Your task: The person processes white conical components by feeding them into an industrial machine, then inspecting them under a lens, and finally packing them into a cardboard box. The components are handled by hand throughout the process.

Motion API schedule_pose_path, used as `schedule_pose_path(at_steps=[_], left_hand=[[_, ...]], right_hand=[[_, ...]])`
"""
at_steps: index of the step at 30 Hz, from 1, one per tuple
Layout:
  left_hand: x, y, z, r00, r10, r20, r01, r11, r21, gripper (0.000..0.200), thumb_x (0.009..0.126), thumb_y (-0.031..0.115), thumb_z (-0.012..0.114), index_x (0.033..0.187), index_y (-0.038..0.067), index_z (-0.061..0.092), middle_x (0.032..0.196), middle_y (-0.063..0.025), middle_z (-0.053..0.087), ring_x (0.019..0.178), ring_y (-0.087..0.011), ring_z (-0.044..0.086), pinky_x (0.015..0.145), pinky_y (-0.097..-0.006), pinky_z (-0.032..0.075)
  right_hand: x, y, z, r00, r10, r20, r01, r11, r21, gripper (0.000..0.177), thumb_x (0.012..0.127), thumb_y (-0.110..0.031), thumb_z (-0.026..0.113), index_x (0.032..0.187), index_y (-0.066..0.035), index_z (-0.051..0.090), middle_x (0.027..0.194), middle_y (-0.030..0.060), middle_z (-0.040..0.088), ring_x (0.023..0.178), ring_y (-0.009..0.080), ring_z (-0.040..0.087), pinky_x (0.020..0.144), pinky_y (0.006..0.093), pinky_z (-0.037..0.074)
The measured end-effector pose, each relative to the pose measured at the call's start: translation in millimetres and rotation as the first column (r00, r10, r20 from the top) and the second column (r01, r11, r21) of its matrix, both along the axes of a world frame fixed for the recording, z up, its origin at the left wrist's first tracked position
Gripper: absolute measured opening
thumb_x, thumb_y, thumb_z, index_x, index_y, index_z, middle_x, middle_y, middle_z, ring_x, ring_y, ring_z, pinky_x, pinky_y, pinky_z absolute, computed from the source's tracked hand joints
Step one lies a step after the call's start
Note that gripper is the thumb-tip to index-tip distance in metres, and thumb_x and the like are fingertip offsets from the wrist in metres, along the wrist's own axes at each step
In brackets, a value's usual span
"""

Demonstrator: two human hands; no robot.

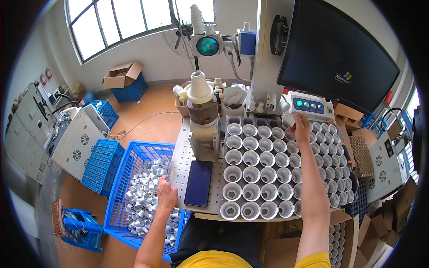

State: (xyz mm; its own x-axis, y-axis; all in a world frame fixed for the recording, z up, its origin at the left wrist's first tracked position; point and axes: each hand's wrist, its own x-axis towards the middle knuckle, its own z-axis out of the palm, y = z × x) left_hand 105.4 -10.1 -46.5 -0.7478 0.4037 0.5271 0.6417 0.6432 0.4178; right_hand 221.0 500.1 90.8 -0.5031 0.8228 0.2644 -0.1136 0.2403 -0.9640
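Note:
My right hand (301, 127) is at the back of the tray, its fingers closed on a white tapered plastic cup (288, 118). Beneath that arm, rows of similar white cups (250, 174) stand mouth up in the tray, with grey showing inside. My left hand (166, 194) is over the near side of a blue plastic basket (117, 196), by the bench's left edge. Its fingers are curled, and whatever they may hold is hidden. Loose white fittings (147, 192) fill the basket in a jumbled heap.
A dark phone (198, 183) lies on the perforated bench. Behind it stands a fixture (202, 116) topped by a cream cone. A button box (310, 106) with a lit green button sits below the monitor (339, 58). Cardboard boxes (393, 210) crowd the right; a blue stool (82, 228) stands left.

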Motion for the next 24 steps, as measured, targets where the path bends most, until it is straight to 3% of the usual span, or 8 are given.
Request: schedule_pose_path(at_steps=[8,11,17,20,23,24], left_hand=[[1.8,1.6,4.1,1.000,0.003,0.017,-0.004,1.000,0.024,0.021,0.068,0.000,0.054,0.085,-0.009,0.045,0.115,-0.0381,0.048,0.108,-0.0510,0.048,0.096,-0.0515,0.038],[5.8,2.0,10.1,0.991,0.050,0.126,-0.046,0.998,-0.035,0.029,0.072,0.000,0.049,0.098,-0.013,0.048,0.122,-0.0342,0.049,0.118,-0.0462,0.045,0.105,-0.0465,0.033],[5.7,3.3,13.6,0.980,0.081,0.182,-0.069,0.995,-0.070,0.031,0.071,-0.001,0.050,0.100,-0.012,0.047,0.123,-0.0350,0.047,0.118,-0.0472,0.045,0.105,-0.0476,0.033],[3.7,2.7,7.1,0.992,0.041,0.119,-0.041,0.999,0.000,0.022,0.069,0.001,0.054,0.085,-0.013,0.048,0.121,-0.0389,0.046,0.116,-0.0505,0.045,0.102,-0.0490,0.036],[2.2,-2.3,-0.8,0.997,0.014,0.071,-0.010,0.999,-0.044,0.033,0.071,-0.001,0.051,0.102,-0.011,0.045,0.123,-0.0358,0.047,0.117,-0.0487,0.044,0.104,-0.0494,0.034],[2.4,-2.5,-1.1,0.998,0.008,0.062,-0.005,0.999,-0.037,0.032,0.071,-0.001,0.051,0.101,-0.010,0.045,0.123,-0.0358,0.047,0.117,-0.0488,0.045,0.104,-0.0494,0.034]], right_hand=[[-0.3,1.1,-1.6,1.000,0.002,0.017,-0.003,0.999,0.040,0.040,0.090,-0.037,0.059,0.100,0.002,0.060,0.068,0.0037,0.056,0.053,0.0102,0.056,0.047,0.0228,0.044],[-0.4,-0.9,-0.4,1.000,-0.004,0.012,0.003,0.999,0.052,0.040,0.090,-0.037,0.059,0.101,0.002,0.060,0.069,0.0039,0.056,0.054,0.0101,0.056,0.047,0.0227,0.044],[-0.3,1.2,-1.6,1.000,0.007,0.024,-0.008,0.999,0.052,0.040,0.090,-0.036,0.059,0.102,0.002,0.060,0.069,0.0041,0.056,0.054,0.0104,0.056,0.047,0.0229,0.044],[-0.2,0.2,-1.0,1.000,0.010,0.025,-0.011,0.999,0.041,0.040,0.090,-0.036,0.059,0.102,0.001,0.060,0.069,0.0041,0.056,0.053,0.0107,0.056,0.047,0.0231,0.044],[0.2,-2.2,1.2,1.000,0.008,0.025,-0.009,0.999,0.039,0.039,0.090,-0.036,0.060,0.102,0.001,0.060,0.068,0.0042,0.056,0.053,0.0109,0.056,0.047,0.0234,0.044],[0.2,-2.5,1.5,1.000,0.007,0.027,-0.009,0.999,0.041,0.039,0.090,-0.036,0.060,0.102,0.002,0.060,0.068,0.0043,0.056,0.053,0.0110,0.056,0.047,0.0235,0.044]])
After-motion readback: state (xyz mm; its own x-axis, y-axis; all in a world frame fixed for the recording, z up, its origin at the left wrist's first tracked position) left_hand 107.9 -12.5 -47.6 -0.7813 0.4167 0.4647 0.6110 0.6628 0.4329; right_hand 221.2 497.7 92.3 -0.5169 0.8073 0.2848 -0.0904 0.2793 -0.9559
